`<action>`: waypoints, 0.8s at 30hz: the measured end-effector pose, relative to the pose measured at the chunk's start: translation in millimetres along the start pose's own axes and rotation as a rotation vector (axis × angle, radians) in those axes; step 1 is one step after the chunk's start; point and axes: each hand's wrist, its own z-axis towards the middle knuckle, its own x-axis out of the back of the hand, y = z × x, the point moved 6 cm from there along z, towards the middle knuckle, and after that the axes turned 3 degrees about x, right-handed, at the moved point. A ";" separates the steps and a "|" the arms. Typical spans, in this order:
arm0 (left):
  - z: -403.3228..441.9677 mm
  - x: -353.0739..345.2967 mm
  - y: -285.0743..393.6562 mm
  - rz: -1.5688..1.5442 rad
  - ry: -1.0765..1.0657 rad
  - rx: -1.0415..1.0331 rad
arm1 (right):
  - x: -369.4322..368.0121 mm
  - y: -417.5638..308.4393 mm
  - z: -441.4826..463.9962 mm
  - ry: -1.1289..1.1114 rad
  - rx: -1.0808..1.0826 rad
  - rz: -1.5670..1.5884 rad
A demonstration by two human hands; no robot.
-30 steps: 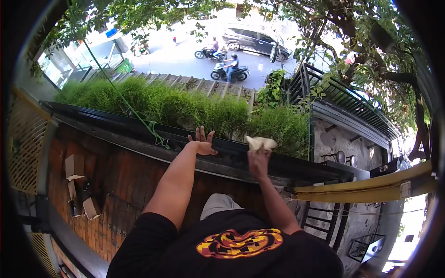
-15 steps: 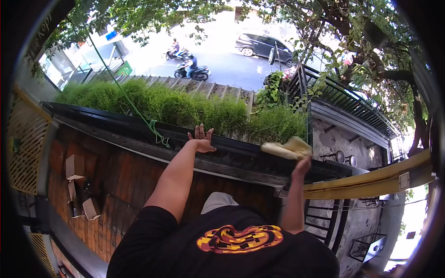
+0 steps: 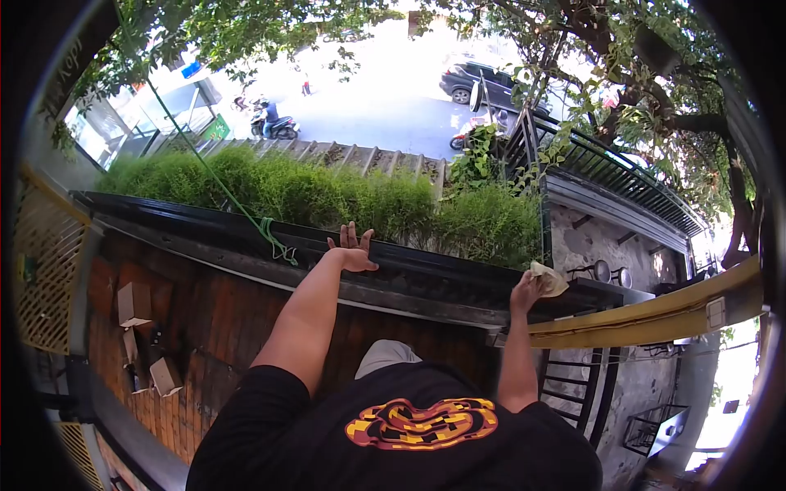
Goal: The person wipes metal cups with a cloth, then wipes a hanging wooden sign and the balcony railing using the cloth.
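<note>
My left hand point(image 3: 355, 250) has its fingers spread, lying against the long black rail point(image 3: 458, 268) that runs across the view. It holds nothing. My right hand point(image 3: 524, 291) grips a pale yellow cloth point(image 3: 550, 280) near the rail's right end. The cloth is bunched, with its free part hanging out to the right of my fingers. A green rope point(image 3: 274, 236) is knotted at the rail to the left of my left hand. Feathery green plants point(image 3: 311, 190) grow just beyond the rail.
A yellow beam point(image 3: 655, 315) juts in at right. Below left, a wooden floor point(image 3: 221, 319) bears open cardboard boxes point(image 3: 134, 304). Beyond the plants is a street with a dark car point(image 3: 479, 82) and a motorbike rider point(image 3: 273, 119). Tree branches point(image 3: 606, 74) overhang the right side.
My right hand has swung the cloth from the left of my fingers to their right, moving slightly left and down itself. My left hand stays nearly in place.
</note>
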 end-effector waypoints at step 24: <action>2.3 -16.2 -1.2 -0.071 0.134 0.006 | 16.9 -95.1 -32.5 -0.230 0.266 0.150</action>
